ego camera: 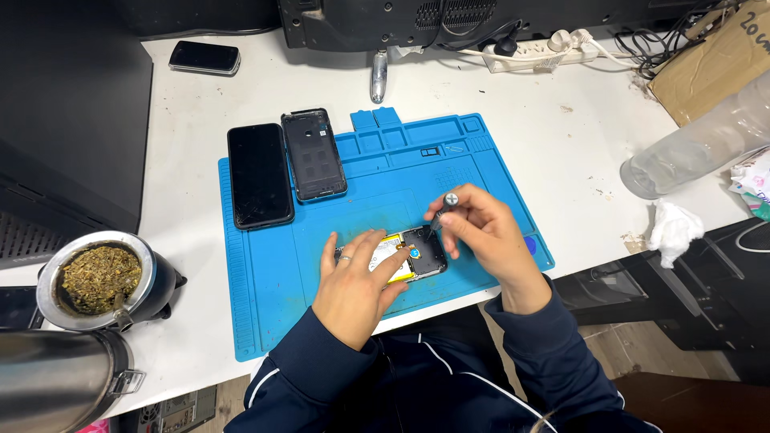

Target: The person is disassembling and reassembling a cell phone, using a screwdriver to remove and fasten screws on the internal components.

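Far left: a metal cup [100, 277] full of green herb stands on the white desk [561, 152], with a steel flask [56, 377] lying just below it at the picture's edge.
Mat, left part: on the blue work mat [257, 321] a black phone [259, 175] lies flat with its dark screen up, and just beside it lies a black back cover [314, 154], its inner side up.
Left hand [353, 285]: it lies flat and pressed down, the fingers spread over the left part of the opened phone [421, 252]; it holds the phone steady against the mat and does not clench it.
Opened phone: it lies on the mat near the desk's front edge, between both hands, its back already taken off; a yellow battery [391, 255] and the dark inner frame are seen.
Right hand [485, 232]: the fingers are closed around a small screwdriver [443, 210], whose tip points down at the top part of the phone's frame.
How far: I judge the opening as done, because the cover is off; the inner parts are not yet removed, so the work on the screws seems in the middle.
Far right: a crumpled white tissue [674, 228] and a clear plastic bottle [698, 148] lying on its side, well apart from the mat.
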